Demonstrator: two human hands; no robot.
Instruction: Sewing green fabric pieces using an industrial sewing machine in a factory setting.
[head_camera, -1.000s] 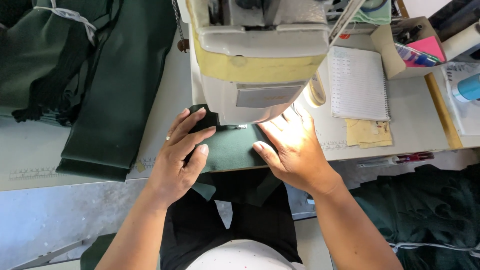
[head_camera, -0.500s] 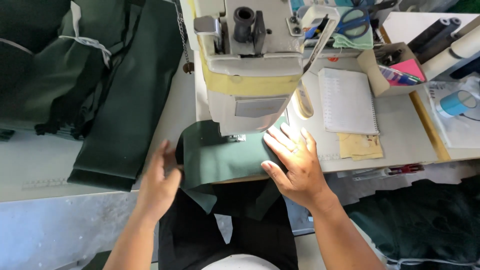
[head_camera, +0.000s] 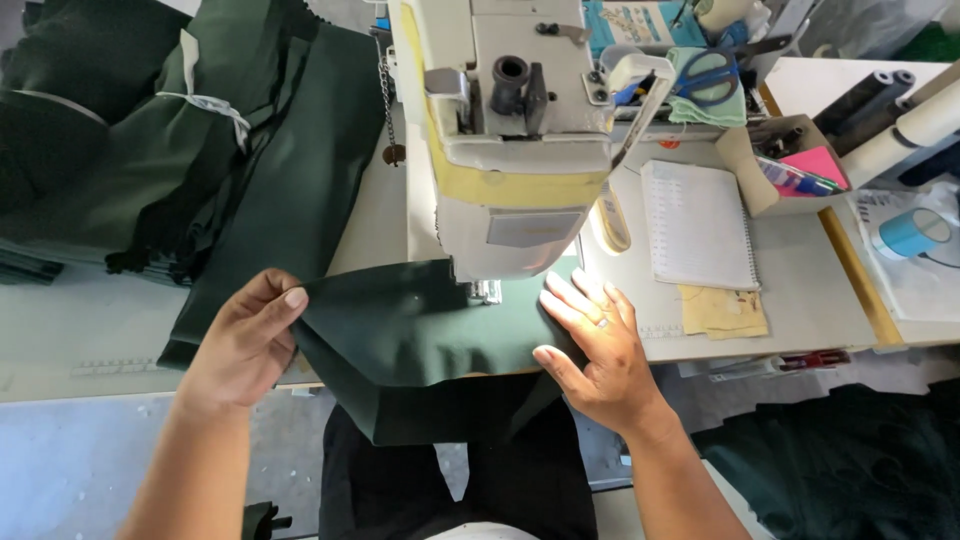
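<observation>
Head view, left hand (head_camera: 245, 345): it was flat on the cloth 1 second ago; now it pinches the edge of the green cloth (head_camera: 420, 330) and lifts it.
Head view, right hand (head_camera: 595, 345): fingers spread, still pressing the cloth flat.
Cloth: on the counter (head_camera: 800, 300), under the sewing machine (head_camera: 510, 150).
Change: cloth opened out wider, ready to line up.
</observation>
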